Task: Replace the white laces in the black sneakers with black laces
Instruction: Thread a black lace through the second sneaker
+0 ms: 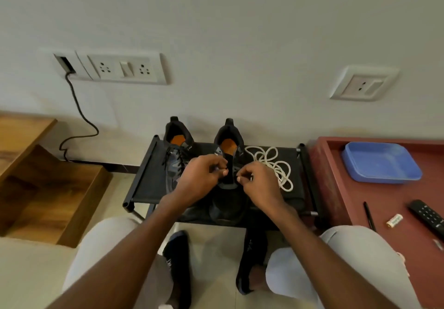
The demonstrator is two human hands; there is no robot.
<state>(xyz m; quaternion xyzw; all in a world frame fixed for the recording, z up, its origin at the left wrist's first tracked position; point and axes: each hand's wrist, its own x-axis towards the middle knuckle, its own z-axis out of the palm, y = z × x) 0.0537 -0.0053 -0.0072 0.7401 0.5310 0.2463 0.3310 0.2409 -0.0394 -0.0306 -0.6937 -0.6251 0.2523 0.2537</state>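
Black rack (144, 176), white laces (271, 164) (loose), blue tray (379, 162)

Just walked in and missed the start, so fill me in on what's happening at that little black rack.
A person sits facing a small black rack holding two black sneakers. Both hands work over the right sneaker: the left hand and right hand each pinch what looks like a black lace end near the eyelets. The left sneaker already carries black laces. The removed white laces lie piled on the rack beside the right sneaker.
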